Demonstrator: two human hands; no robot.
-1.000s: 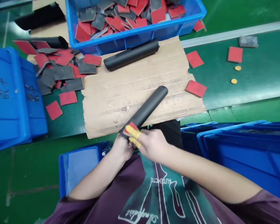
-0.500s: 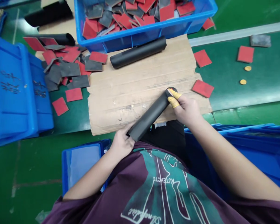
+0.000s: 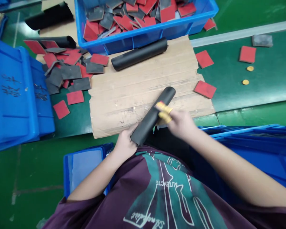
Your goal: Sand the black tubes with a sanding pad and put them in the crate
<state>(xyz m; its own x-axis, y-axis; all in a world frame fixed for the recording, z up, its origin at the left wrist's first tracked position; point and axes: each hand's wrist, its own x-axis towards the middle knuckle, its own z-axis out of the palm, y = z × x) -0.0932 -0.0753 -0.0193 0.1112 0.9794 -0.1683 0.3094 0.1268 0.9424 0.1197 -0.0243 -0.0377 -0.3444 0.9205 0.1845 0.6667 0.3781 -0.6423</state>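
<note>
A black tube-like piece slants over the near edge of the cardboard, its lower end close to my body. My left hand grips that lower end, the fingers partly hidden beneath it. At the middle of the piece is my right hand, blurred, with yellow covers on the thumb and a finger. Those fingertips are pressed together against the black surface; a speck of red shows at them, too smeared to name. Another black tube-like piece lies farther back on the cardboard sheet.
A blue bin of red and grey pads stands at the back. Loose pads are heaped left of the cardboard, beside stacked blue crates. On the right of the green table lie several pads and two small yellow rings.
My right hand has slid from the far end of the black piece down to its middle, towards me. My left hand keeps its hold at the near end.
</note>
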